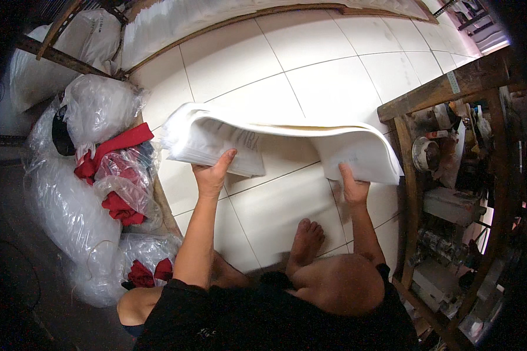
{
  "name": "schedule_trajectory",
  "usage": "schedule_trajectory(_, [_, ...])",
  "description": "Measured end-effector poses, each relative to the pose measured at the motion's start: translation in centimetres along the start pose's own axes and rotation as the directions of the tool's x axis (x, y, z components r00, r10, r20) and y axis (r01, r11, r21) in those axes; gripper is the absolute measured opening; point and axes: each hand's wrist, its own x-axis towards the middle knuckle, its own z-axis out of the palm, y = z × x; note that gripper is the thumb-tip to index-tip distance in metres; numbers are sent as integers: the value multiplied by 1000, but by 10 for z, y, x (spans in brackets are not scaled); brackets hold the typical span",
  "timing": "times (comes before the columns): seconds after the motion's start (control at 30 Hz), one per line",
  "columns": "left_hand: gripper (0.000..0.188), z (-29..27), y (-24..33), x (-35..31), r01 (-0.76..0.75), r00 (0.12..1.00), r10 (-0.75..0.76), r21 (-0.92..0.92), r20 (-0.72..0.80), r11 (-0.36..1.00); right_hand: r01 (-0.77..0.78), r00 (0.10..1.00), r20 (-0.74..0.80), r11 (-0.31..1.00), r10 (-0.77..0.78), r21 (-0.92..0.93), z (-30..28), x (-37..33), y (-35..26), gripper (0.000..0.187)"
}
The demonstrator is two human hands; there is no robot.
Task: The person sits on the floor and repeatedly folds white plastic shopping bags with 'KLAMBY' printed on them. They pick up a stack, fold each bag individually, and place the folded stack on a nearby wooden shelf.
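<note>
Both hands hold a thick stack of white sheets [357, 153] above the tiled floor. My left hand [214, 169] is closed on its left end, thumb on the near face, where large printing shows faintly. That end droops and its many edges fan out. On the right end, my right hand [352, 186] grips with the thumb on top and the fingers hidden underneath. Between the hands the stack bends in a wave, its middle raised. Whether the sheets are paper or thin plastic, I cannot tell.
Clear plastic bags [76, 205] pile up at the left, with red cloth [123, 143] among them. A wooden shelf [413, 193] full of tools and boxes stands close on the right. Along the far side lies a long row of white stacked material [181, 23]. My bare foot [305, 237] rests on the tiles.
</note>
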Motion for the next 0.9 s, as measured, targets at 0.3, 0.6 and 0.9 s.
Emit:
schedule_trajectory(0.3, [41, -6, 8, 28, -45, 999, 45, 100, -6, 994, 251, 950, -116, 928, -291, -276, -13, 39, 37, 41])
schedule_trajectory(0.6, [47, -35, -21, 73, 558, 624, -634, 308, 457, 771, -159, 902, 328, 922, 281, -352, -61, 81, 19, 38])
schedule_trajectory(0.9, [51, -24, -63, 47, 604, 607, -712, 378, 353, 702, -364, 808, 410, 906, 423, -217, -43, 76, 62, 42])
